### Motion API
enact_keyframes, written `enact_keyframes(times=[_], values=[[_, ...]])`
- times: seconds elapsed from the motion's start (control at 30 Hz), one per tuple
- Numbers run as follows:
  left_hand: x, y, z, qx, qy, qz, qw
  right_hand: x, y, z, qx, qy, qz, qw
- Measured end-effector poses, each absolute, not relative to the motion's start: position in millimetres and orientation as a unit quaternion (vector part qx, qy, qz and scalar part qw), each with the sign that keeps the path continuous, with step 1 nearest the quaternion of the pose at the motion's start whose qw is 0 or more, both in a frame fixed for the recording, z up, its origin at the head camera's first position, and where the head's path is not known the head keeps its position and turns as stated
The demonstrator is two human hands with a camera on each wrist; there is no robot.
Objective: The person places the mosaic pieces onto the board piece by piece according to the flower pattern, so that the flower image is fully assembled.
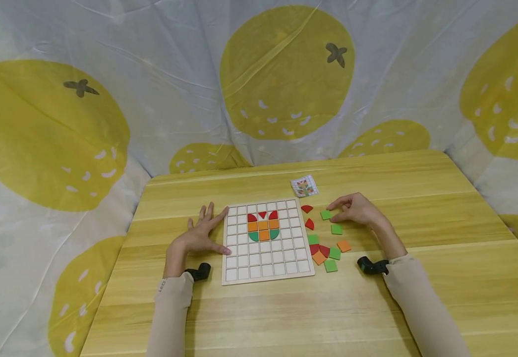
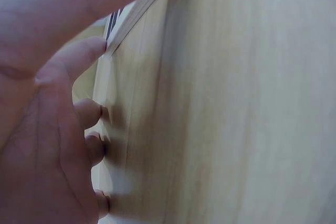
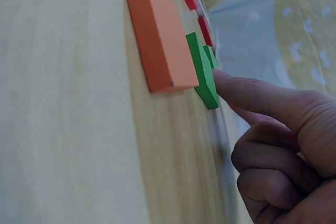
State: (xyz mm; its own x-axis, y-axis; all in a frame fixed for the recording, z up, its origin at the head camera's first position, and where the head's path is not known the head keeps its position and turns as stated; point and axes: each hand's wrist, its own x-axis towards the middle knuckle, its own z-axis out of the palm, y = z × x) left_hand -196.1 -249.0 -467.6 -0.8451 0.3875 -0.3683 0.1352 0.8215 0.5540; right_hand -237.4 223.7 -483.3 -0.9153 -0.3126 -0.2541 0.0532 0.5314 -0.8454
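Note:
A wooden grid board (image 1: 268,281) lies on the table, with a pattern of red, orange and green pieces (image 1: 263,225) in its upper middle cells. My left hand (image 1: 200,234) is spread at the board's left side, thumb and index fingertip at its edge; in the left wrist view the other fingertips (image 2: 94,149) rest on the table. My right hand (image 1: 356,210) pinches a green square tile (image 1: 325,214) between thumb and index finger, the remaining fingers curled in. Another green tile (image 1: 336,229) lies just below that hand. Nearest the right wrist camera is an orange tile (image 3: 160,40).
Two red quarter-round pieces (image 1: 307,209) lie right of the board. Below them is a loose cluster of green, red and orange pieces (image 1: 324,251), some overlapping the board's right edge in the head view. A small pattern card (image 1: 304,186) lies behind the board. A lemon-print cloth (image 1: 285,74) hangs behind the table.

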Motion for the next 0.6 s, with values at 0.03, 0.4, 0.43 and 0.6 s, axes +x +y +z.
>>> enact_keyframes(times=[0.03, 0.4, 0.43, 0.6], values=[[-196, -249, -468, 0.142, 0.924, 0.263, 0.239, -238, 223, -483, -0.076, 0.854, -0.477, 0.191], [-196, -249, -468, 0.142, 0.924, 0.259, 0.241, -236, 211, -479, -0.095, 0.857, -0.477, 0.167], [-196, -249, -468, 0.142, 0.924, 0.259, 0.241, -236, 209, -478, -0.095, 0.858, -0.476, 0.166], [-196, -249, -468, 0.139, 0.925, 0.259, 0.24, -229, 190, -473, -0.102, 0.851, -0.485, 0.171]])
